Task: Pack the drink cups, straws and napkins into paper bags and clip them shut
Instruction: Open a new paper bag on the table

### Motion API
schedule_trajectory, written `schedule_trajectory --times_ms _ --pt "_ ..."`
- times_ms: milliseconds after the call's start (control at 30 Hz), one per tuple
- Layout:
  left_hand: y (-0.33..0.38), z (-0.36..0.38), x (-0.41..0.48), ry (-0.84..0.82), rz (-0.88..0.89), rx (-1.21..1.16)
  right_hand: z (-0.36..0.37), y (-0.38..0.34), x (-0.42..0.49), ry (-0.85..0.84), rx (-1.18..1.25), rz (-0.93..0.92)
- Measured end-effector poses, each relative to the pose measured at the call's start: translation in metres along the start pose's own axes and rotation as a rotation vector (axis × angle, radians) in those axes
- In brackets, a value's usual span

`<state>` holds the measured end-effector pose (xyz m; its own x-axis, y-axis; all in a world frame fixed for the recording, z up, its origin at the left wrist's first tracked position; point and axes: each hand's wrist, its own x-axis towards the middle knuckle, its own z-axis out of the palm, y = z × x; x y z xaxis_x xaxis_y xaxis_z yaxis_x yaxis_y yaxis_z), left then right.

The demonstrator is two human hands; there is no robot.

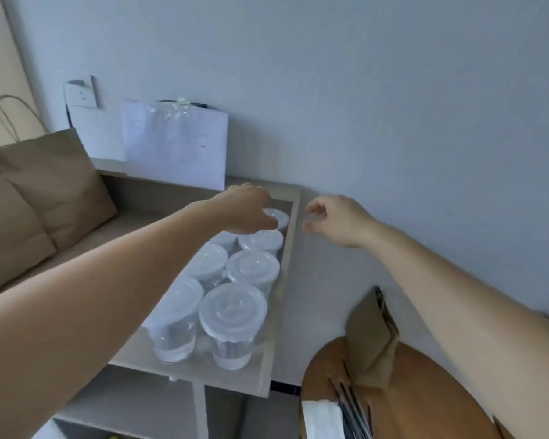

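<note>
Nearest, at lower right: a round wooden counter (pixel 425 391) carrying a white stack of napkins (pixel 322 418), dark straws (pixel 354 410) just beside it, and a folded brown paper bag (pixel 370 340) standing behind both.

Just to the left: a long counter (pixel 130 359) with clear lidded drink cups in two rows, nearest cup (pixel 233 312) at the front end, rows running away toward the wall. That line of cups taken as the long axis of the reach, with the left forearm laid along it, over the left row.

At the far end of the right row: the farthest cup (pixel 279 217), directly under the left hand (pixel 244 210). Palm down, fingers curved over the lid, thumb at the near rim. Apparently touching the lid, but fingertips hidden, so no telling whether gripping yet.

Right hand (pixel 336 221) level with it, just off the long counter's right edge, near that cup but apart from it, fingers loosely curled, holding nothing. Left hand plainly the nearer of the two.

Likely step: lifting this far cup straight up, clear of its neighbour, then back toward the folded bag.

Farthest, against the wall: a white paper bag (pixel 175 147) upright, brown paper bags (pixel 54 185) at left.
</note>
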<state>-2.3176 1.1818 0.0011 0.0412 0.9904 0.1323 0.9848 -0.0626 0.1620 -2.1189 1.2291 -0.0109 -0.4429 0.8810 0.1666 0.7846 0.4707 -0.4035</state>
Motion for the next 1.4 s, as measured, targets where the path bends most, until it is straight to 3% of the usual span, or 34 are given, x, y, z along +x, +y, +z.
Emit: schedule_trajectory --times_ms 300,633,1100,1400 --pt "0.155 0.073 0.098 -0.154 0.148 -0.010 -0.022 0.170 -0.054 0.008 0.047 0.330" --pt "0.204 0.217 0.183 -0.392 0.106 -0.109 0.040 0.304 -0.037 -0.139 0.076 0.556" --pt "0.222 0.354 0.165 -0.498 -0.321 -0.279 0.180 0.446 0.008 -0.498 0.168 0.456" --pt "0.235 0.383 0.137 -0.520 -0.434 -0.322 0.184 0.475 -0.011 -0.436 0.171 0.470"
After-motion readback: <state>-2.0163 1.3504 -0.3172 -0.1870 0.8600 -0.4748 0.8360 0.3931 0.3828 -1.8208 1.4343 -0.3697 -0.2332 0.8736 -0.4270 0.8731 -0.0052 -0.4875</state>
